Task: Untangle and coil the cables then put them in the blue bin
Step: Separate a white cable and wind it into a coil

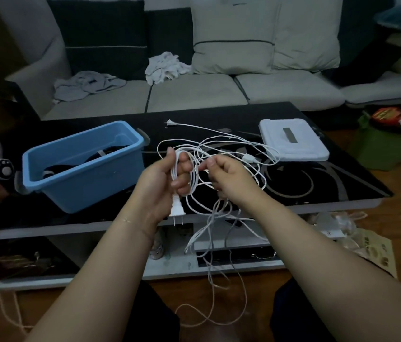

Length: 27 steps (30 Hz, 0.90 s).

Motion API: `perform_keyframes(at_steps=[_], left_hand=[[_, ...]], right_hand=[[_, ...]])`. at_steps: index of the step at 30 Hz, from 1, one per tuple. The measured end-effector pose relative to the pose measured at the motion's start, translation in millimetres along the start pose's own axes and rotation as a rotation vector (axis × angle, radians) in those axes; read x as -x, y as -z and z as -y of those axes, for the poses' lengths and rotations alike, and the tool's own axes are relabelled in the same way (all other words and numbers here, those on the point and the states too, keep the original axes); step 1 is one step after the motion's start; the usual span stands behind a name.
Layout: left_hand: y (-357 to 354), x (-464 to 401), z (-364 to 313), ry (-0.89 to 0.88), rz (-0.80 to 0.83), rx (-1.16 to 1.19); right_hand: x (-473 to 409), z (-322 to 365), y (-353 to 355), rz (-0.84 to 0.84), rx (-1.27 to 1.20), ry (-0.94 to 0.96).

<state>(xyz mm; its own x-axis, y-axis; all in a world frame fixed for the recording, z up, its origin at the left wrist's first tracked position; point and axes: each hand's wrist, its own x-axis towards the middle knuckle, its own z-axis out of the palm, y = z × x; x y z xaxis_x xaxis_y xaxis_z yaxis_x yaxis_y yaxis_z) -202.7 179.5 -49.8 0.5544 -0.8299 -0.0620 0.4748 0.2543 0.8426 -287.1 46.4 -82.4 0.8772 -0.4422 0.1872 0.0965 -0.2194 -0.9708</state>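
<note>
while the left hand [167,178] curls its fingers round several gathered loops of the white cable [221,154], a two-pin plug [176,210] hangs below its palm; the right hand [229,178] pinches one strand between thumb and fingertips. loose tangled loops spread over the black table [317,193] and hang off its front edge. the blue bin [76,169] stands left, holding dark coils.

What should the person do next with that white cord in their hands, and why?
Probably draw another loop of loose strand into the bundle. The left hand grips a few coiled turns of the white cable, its plug hanging below, and the right hand pinches a strand, while much of it sprawls tangled over the table edge.
</note>
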Motion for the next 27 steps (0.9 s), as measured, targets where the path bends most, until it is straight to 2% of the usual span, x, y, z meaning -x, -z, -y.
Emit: perform_keyframes(at_steps=[2, 4, 10, 15, 19, 22, 27], left_hand=[[-1.7, 5.4, 1.9, 0.030, 0.067, -0.029], [-4.2, 7.9, 2.7, 0.019, 0.097, -0.033], [-8.4, 5.0, 4.4, -0.128, -0.082, 0.060], [-2.8, -1.1, 1.6, -0.231, -0.237, -0.017], [-0.9, -4.4, 4.1, -0.318, -0.318, -0.317], [-0.1, -5.7, 9.4, -0.371, -0.334, -0.630], [-1.8, -1.2, 17.1, -0.449, -0.335, -1.109]], right_hand=[[-3.1, -1.5, 2.3, -0.085, 0.087, 0.013], [-2.7, -1.1, 0.4, -0.099, 0.121, 0.020], [17.6, -1.7, -21.1, 0.183, 0.509, 0.045], [27.4, 5.3, -28.1, 0.302, 0.646, 0.065], [32.0, 4.7, -27.1, 0.385, 0.737, 0.069], [30.8, 4.8, -25.5, 0.357, 0.827, 0.099], [27.9, 11.0, -20.5, 0.412, 0.709, 0.057]])
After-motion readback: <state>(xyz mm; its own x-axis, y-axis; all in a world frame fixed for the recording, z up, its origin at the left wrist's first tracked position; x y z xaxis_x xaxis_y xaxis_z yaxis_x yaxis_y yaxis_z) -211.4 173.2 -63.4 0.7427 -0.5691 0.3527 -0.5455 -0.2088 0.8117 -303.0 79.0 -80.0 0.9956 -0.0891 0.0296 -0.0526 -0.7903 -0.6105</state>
